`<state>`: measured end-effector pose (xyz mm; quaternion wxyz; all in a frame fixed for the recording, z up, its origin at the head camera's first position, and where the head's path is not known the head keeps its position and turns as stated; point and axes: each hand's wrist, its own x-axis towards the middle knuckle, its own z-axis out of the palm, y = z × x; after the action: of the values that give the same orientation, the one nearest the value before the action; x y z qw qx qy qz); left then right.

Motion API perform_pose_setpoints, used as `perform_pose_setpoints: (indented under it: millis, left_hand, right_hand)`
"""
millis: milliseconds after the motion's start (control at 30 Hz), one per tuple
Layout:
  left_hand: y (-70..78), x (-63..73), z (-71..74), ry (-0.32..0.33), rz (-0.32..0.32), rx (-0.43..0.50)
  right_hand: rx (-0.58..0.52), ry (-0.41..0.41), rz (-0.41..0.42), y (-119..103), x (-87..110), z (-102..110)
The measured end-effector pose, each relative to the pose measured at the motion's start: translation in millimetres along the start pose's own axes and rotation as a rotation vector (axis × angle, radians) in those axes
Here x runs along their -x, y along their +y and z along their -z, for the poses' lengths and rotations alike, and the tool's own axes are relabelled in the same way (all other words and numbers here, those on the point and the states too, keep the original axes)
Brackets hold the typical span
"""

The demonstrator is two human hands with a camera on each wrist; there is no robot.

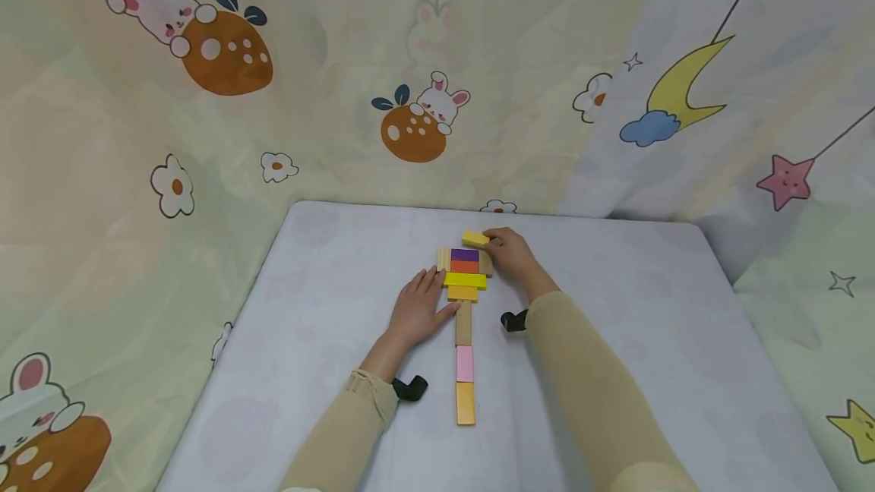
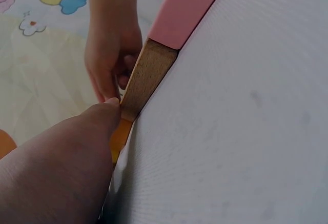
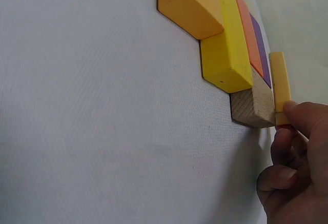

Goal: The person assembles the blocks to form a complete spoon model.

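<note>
Between thumb and fingers, my right hand (image 1: pixel 513 255) pinches one end of a yellow wooden block (image 1: pixel 474 238), at the far end of a flat block figure. Below that block lie a purple block (image 1: pixel 465 255) and a red-orange block (image 1: pixel 465 267), flanked by plain wood blocks (image 1: pixel 486 264). A bright yellow block (image 1: pixel 465 280) and a shorter orange block (image 1: pixel 462 294) follow. Fingers extended, my left hand (image 1: pixel 415 306) rests along the figure's left side, its thumb at a brown wooden block (image 2: pixel 148 75). A pink block (image 1: pixel 465 364) and another orange block (image 1: pixel 465 404) continue the column toward me.
The blocks lie on a white-covered table (image 1: pixel 273 370), whose far edge is just beyond my right hand. Behind it hangs a pale curtain (image 1: pixel 328 97) printed with rabbits, flowers and stars. Black wrist mounts (image 1: pixel 410 389) stick out from both sleeves, above the table.
</note>
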<state>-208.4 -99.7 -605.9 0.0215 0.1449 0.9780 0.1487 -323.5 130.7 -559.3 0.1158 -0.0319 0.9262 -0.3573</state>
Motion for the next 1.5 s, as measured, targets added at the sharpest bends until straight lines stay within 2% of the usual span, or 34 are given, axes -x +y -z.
perform_pose_setpoints:
  millis: [400,733,1033,1300,1500]
  left_hand:
    - [3.7,-0.5,1.8,-0.013,-0.008,-0.003]
    - [6.1,-0.2,3.3,0.002,-0.026,-0.003]
    - [7.0,0.0,4.6,-0.006,-0.024,-0.001]
    - [5.0,-0.2,2.4,-0.011,-0.015,0.013]
    - [-2.4,1.5,3.0,-0.02,-0.004,0.11]
  right_hand:
    - [0.034,-0.056,0.043,-3.8,-4.0,-1.2]
    - [0.056,-0.082,0.029,-7.3,-1.2,3.6]
    - [0.036,-0.074,-0.014,-2.9,1.5,-3.7]
    - [-0.012,0.044,0.0,13.6,29.6,-6.3]
    - [0.007,0.099,0.076,27.5,66.9,-5.0]
